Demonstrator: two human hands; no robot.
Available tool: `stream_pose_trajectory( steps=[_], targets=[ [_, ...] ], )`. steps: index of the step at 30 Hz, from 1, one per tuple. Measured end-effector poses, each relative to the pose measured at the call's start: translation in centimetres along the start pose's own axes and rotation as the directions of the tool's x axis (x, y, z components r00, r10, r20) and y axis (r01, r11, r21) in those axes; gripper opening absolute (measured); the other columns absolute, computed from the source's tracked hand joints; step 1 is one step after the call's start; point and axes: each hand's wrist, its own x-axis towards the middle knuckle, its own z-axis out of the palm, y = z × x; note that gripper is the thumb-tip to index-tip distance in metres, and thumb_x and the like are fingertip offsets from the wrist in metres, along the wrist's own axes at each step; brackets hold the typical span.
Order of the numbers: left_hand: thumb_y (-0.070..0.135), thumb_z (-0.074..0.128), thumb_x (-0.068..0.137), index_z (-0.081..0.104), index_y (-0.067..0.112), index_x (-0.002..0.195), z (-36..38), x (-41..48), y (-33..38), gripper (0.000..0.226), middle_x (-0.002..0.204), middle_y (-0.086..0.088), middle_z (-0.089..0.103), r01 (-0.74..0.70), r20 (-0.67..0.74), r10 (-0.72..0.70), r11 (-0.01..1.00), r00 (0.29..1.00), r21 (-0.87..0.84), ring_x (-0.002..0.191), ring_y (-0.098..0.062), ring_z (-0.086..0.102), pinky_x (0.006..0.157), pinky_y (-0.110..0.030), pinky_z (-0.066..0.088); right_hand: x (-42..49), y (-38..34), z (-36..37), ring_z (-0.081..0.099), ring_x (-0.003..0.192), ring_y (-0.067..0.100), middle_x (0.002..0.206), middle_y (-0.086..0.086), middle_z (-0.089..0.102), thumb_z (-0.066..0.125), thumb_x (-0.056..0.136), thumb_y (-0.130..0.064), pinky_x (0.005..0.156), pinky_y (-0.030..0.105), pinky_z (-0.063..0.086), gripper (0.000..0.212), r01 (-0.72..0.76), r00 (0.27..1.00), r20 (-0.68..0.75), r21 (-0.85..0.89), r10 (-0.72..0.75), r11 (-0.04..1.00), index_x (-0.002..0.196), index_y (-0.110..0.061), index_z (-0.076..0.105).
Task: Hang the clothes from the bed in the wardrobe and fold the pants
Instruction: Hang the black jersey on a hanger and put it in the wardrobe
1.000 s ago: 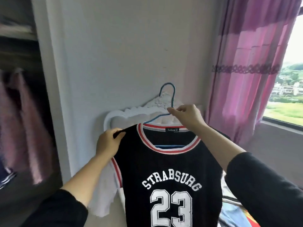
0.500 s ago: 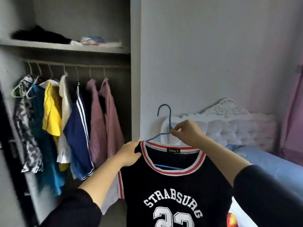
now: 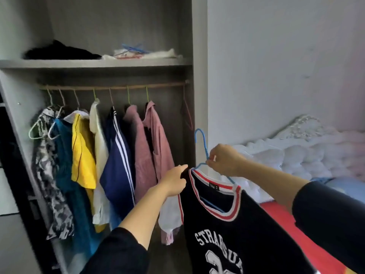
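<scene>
Your right hand (image 3: 225, 162) pinches the hanger (image 3: 203, 144); your left hand (image 3: 174, 181) holds the jersey (image 3: 246, 230) shoulder.
You have turned to the wardrobe (image 3: 199, 76); hanging comes next.

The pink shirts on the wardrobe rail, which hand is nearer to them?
Left. The left hand, holding the jersey, is just right of the pink shirts; the right hand pinches the blue hanger farther right.

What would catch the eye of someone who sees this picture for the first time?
The black jersey with white lettering, low in the middle, hangs on a blue hanger that the right hand pinches below the hook, while the left hand holds its shoulder. To the left, coloured clothes hang on the wardrobe rail, a yellow shirt the brightest.
</scene>
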Motion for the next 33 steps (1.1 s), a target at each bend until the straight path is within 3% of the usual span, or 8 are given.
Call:
stream_pose_trajectory(
  steps=[4, 10, 17, 19, 21, 24, 27, 33],
  targets=[
    [-0.002, 0.035, 0.089, 0.025, 0.018, 0.151, -2.1, 4.8, -2.8, 0.066, 0.161, -0.006, 0.010, 0.005, -0.047, 0.001, 0.993, 0.999, 0.119, 0.148, -0.023, 0.004, 0.120, -0.041, 0.013, 6.0, -1.4, 2.0, 0.067, 0.063, 0.021, 0.078, 0.009, 0.068, 0.059, 0.087, -0.014, 0.062, 0.032, 0.059, 0.013, -0.041, 0.999, -0.030, 0.046, 0.043, 0.998, 0.085, -0.003, 0.066],
    [0.011, 0.034, 0.096, 0.023, 0.015, 0.151, -6.7, 13.6, -5.6, 0.057, 0.161, -0.009, 0.008, -0.025, -0.209, 0.099, 0.943, 0.973, 0.333, 0.148, -0.025, -0.001, 0.118, -0.045, 0.009, 15.7, -3.5, 3.5, 0.058, 0.056, 0.014, 0.068, 0.002, 0.057, 0.061, 0.084, -0.009, 0.044, 0.021, 0.042, 0.020, -0.070, 0.988, -0.134, 0.087, 0.081, 0.994, 0.068, -0.013, 0.049],
    [0.030, 0.029, 0.102, 0.018, 0.020, 0.153, -11.0, 22.4, -8.5, 0.053, 0.161, -0.003, 0.006, -0.079, -0.097, 0.243, 0.623, 0.965, 0.778, 0.147, -0.022, -0.013, 0.117, -0.048, -0.006, 24.9, -6.0, 4.1, 0.058, 0.075, 0.023, 0.078, 0.002, 0.051, 0.060, 0.087, -0.015, 0.059, 0.031, 0.048, 0.015, -0.023, 0.987, -0.161, 0.045, 0.030, 0.999, 0.094, -0.010, 0.047],
    [0.034, 0.027, 0.103, 0.037, 0.017, 0.145, -11.7, 23.8, -9.6, 0.047, 0.155, -0.005, 0.028, -0.102, -0.068, 0.253, 0.601, 0.965, 0.793, 0.148, -0.021, -0.004, 0.117, -0.046, -0.007, 26.6, -6.5, 3.9, 0.057, 0.078, 0.025, 0.083, 0.004, 0.052, 0.060, 0.086, -0.013, 0.060, 0.032, 0.047, 0.017, -0.031, 0.985, -0.171, -0.001, 0.031, 1.000, 0.100, -0.008, 0.051],
    [0.035, 0.028, 0.102, 0.059, 0.017, 0.126, -12.5, 24.9, -10.5, 0.043, 0.137, -0.006, 0.053, -0.119, -0.071, 0.273, 0.620, 0.959, 0.775, 0.144, -0.021, 0.023, 0.117, -0.043, -0.005, 28.5, -6.7, 3.9, 0.057, 0.075, 0.022, 0.084, 0.004, 0.052, 0.060, 0.087, -0.013, 0.057, 0.031, 0.046, 0.020, -0.052, 0.981, -0.191, -0.044, 0.043, 0.998, 0.105, -0.008, 0.052],
    [0.029, 0.036, 0.097, 0.065, 0.020, 0.108, -14.8, 26.1, -12.0, 0.033, 0.113, -0.008, 0.068, -0.129, -0.070, 0.264, 0.664, 0.962, 0.737, 0.117, -0.025, 0.056, 0.117, -0.038, 0.005, 31.4, -7.4, 3.9, 0.054, 0.069, 0.021, 0.083, 0.004, 0.055, 0.060, 0.089, -0.014, 0.054, 0.030, 0.043, 0.019, -0.060, 0.967, -0.250, -0.065, 0.042, 0.996, 0.106, -0.008, 0.056],
    [0.028, 0.042, 0.094, 0.065, 0.025, 0.117, -17.4, 28.0, -13.6, 0.033, 0.128, -0.010, 0.060, -0.163, -0.095, 0.305, 0.716, 0.948, 0.679, 0.125, -0.026, 0.049, 0.111, -0.034, 0.021, 34.7, -8.1, 4.1, 0.056, 0.079, 0.027, 0.096, 0.010, 0.063, 0.060, 0.089, -0.017, 0.062, 0.032, 0.042, 0.020, -0.047, 0.944, -0.328, -0.080, 0.018, 0.996, 0.107, -0.007, 0.059],
    [0.035, 0.043, 0.094, 0.062, 0.026, 0.124, -21.4, 32.6, -14.6, 0.037, 0.141, 0.002, 0.051, -0.260, -0.109, 0.457, 0.668, 0.883, 0.698, 0.145, -0.018, 0.022, 0.117, -0.039, 0.014, 41.6, -10.0, 3.7, 0.059, 0.081, 0.029, 0.101, 0.012, 0.066, 0.054, 0.095, -0.023, 0.062, 0.030, 0.038, 0.021, -0.076, 0.895, -0.445, -0.087, 0.029, 0.993, 0.107, -0.007, 0.061]
  ],
)
